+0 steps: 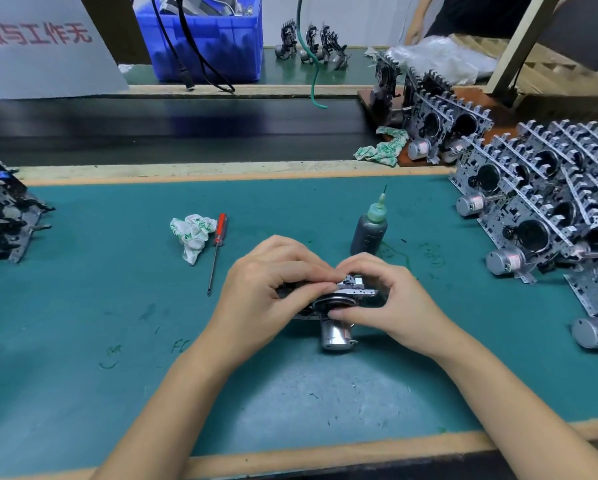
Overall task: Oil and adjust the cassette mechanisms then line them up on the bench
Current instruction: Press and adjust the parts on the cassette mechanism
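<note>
Holding cassette mechanism [339, 299] two-handed; oil bottle [368, 233] (dark fluid) beside.

— What is the person wearing on the arms?

— Nothing that shows: both forearms are bare from the lower edge of the picture up to the wrists, with no sleeve or cuff in sight.

— And the hands?

— The left hand [262, 289] and the right hand [387, 299] are bare too — no gloves, rings, watch or bands. The fingernails are short and unpainted.
</note>
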Available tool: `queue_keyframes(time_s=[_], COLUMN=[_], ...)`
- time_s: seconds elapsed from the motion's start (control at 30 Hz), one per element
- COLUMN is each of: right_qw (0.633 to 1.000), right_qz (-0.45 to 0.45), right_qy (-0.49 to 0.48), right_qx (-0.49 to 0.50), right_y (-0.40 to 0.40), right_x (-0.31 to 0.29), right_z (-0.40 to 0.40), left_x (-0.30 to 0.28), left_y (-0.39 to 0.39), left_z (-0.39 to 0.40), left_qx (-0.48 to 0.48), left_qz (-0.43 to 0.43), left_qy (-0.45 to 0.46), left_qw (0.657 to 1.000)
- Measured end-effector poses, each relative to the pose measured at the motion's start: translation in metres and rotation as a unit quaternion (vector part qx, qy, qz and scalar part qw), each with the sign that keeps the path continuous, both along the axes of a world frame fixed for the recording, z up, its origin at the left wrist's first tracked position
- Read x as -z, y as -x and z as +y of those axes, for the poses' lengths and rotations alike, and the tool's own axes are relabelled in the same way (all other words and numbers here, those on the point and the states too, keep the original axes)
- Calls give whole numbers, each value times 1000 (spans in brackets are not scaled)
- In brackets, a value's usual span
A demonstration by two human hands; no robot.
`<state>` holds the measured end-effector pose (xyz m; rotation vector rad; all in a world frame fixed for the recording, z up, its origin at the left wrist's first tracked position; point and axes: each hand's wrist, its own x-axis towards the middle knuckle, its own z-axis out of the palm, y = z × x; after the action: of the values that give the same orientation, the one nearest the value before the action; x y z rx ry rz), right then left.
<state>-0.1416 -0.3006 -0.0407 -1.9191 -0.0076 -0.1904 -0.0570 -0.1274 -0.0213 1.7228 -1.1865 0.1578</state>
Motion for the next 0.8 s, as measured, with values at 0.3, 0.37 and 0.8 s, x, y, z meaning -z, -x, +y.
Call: queue_keyframes(time_s=[0.3, 0.37, 0.8], right_qw=[979, 952, 922], right_qz=[6, 7, 18], right_qy=[192, 288, 381], right_qx=[62, 100, 71], right_y=[13, 22, 30], right_x=[-4, -1, 2], right_z=[1, 2, 4], left_x=[-1, -1, -7], left_y=[-1, 0, 1], left_z=[-2, -2, -2], left_qx=[-1, 3, 4], left_qz=[3, 5, 26], left_qy=[-13, -12, -31], left_qw=[1000, 1000, 999])
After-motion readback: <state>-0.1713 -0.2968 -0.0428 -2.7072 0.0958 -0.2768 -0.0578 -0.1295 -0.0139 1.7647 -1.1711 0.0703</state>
